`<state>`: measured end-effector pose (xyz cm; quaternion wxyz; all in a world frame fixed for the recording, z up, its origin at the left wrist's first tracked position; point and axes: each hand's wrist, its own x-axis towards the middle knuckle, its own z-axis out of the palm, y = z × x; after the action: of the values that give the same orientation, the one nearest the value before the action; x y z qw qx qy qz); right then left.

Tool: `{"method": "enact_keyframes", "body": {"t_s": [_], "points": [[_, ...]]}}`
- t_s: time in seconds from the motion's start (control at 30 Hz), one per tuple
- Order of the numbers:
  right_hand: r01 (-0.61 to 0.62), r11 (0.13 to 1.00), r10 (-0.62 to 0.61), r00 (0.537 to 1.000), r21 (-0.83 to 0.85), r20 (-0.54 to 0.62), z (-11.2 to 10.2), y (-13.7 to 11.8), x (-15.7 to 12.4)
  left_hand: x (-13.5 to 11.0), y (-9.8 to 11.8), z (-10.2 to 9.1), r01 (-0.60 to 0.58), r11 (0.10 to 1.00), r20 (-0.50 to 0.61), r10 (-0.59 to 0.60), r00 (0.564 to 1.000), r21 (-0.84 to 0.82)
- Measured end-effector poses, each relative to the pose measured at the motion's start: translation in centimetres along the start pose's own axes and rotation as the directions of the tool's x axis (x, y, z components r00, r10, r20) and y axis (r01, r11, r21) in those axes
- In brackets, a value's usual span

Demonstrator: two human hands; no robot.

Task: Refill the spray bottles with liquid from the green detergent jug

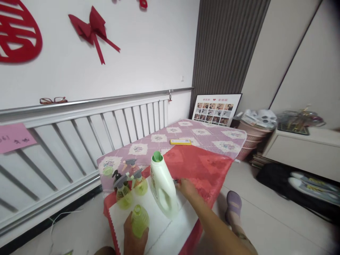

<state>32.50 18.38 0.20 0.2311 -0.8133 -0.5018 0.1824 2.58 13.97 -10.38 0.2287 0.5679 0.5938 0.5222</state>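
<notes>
My left hand (pixel 135 232) is wrapped around a yellow-green bottle (pixel 140 219) whose top is bare, with no spray head on it. Just beyond it stands a tall pale green detergent bottle (pixel 164 187), uncapped, showing a green pouring spout (pixel 157 157). To the right of that bottle is my right hand (pixel 185 187), fingers closed on a small dark piece partly hidden behind the bottle. Left of the detergent bottle are two yellow-green spray bottles, one with a grey head (pixel 140 186) and another (pixel 124 200) beside it. A reddish spray bottle (pixel 134 170) and a dark pump bottle (pixel 116 175) stand behind.
White paper (pixel 164 237) and a red cloth (pixel 196 166) cover part of the patterned tablecloth (pixel 156 138). A yellow box (pixel 180 142) lies farther back, and a light green cap (pixel 108 171) at left. A radiator (pixel 127 127) runs behind the table; a person's foot (pixel 233 203) shows at right.
</notes>
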Motion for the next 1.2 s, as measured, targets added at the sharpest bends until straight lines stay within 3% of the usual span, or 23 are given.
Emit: {"method": "enact_keyframes", "body": {"t_s": [0.13,0.27,0.47,0.63,0.8,0.9,0.97,1.03,1.2], "points": [[-0.025,1.000,0.025,0.998,-0.003,0.063,0.9,-0.2,0.6,0.1,-0.5,0.2,-0.012,0.997,0.000,0.012,1.000,-0.081],[-0.024,0.996,0.020,0.999,0.083,0.048,0.4,0.1,0.9,0.0,-0.1,0.1,-0.005,0.996,0.016,0.006,1.000,-0.093],[0.044,0.933,0.027,0.981,0.357,-0.192,-3.4,0.3,-0.6,0.0,0.8,-0.8,-0.055,0.998,0.091,0.058,0.994,-0.030],[0.190,0.756,0.099,0.912,0.626,-0.397,-7.8,-1.5,-3.6,0.4,0.9,-1.7,-0.034,0.999,0.171,0.033,0.985,0.006],[0.306,0.517,0.070,0.916,0.800,-0.396,-10.3,-6.0,-7.6,0.3,1.4,-1.6,-0.031,0.999,0.136,0.030,0.990,0.008],[0.303,0.294,0.007,0.948,0.906,-0.320,-10.0,-9.7,-10.0,0.2,2.0,-1.5,-0.072,0.997,0.134,0.072,0.988,-0.008],[0.253,0.202,-0.042,0.967,0.946,-0.250,-9.0,-12.0,-11.3,0.2,2.4,-1.6,-0.086,0.996,0.142,0.088,0.986,-0.020],[0.239,0.206,-0.072,0.971,0.949,-0.229,-7.6,-13.8,-12.1,0.3,2.7,-1.8,-0.087,0.996,0.143,0.092,0.985,-0.036],[0.306,0.311,-0.155,0.951,0.900,-0.269,-4.6,-16.3,-12.4,0.3,3.5,-2.7,-0.065,0.997,0.202,0.072,0.977,-0.044]]}}
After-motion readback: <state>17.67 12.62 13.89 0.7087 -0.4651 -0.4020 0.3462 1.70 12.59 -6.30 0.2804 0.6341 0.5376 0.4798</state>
